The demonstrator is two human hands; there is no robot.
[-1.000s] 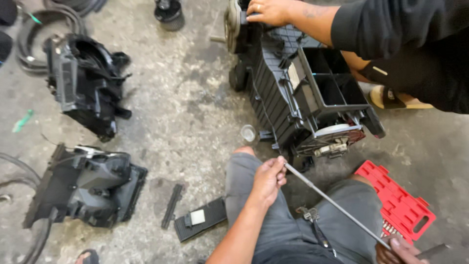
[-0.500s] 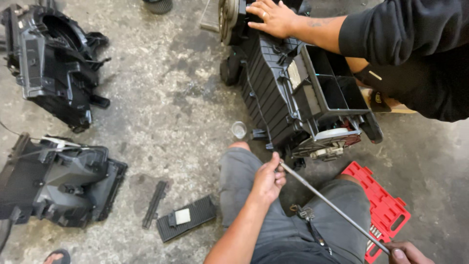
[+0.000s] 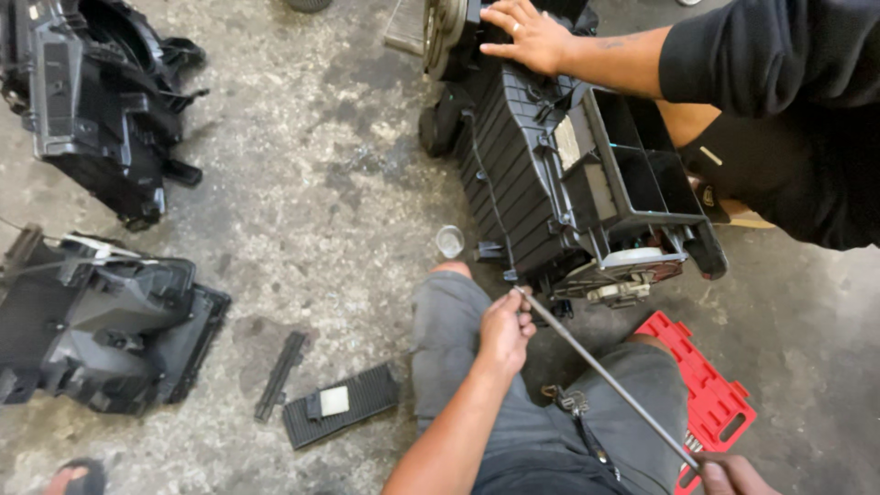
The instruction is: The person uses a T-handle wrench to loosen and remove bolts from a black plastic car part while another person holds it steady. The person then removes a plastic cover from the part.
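I sit on a concrete floor with my knees up. A large black plastic housing (image 3: 541, 174) with ribbed sides stands in front of me. My left hand (image 3: 504, 328) pinches the front end of a long thin metal rod (image 3: 605, 378), whose tip rests at the housing's lower corner. At the bottom right edge my right hand (image 3: 729, 475) grips the rod's rear end; only part of that hand shows. Another person in a black shirt steadies the housing with a hand (image 3: 527, 35) laid on its top.
A small clear cup (image 3: 449, 241) stands by my left knee. A red tool tray (image 3: 706, 390) lies at my right. Two other black housings (image 3: 92, 92) (image 3: 101, 330) lie to the left, with a flat black ribbed part (image 3: 339, 405) and a black strip (image 3: 280, 374) nearby.
The view has slid left and down, so the housings at the left sit nearer the edge. My hands keep their hold on the rod at the housing's corner.
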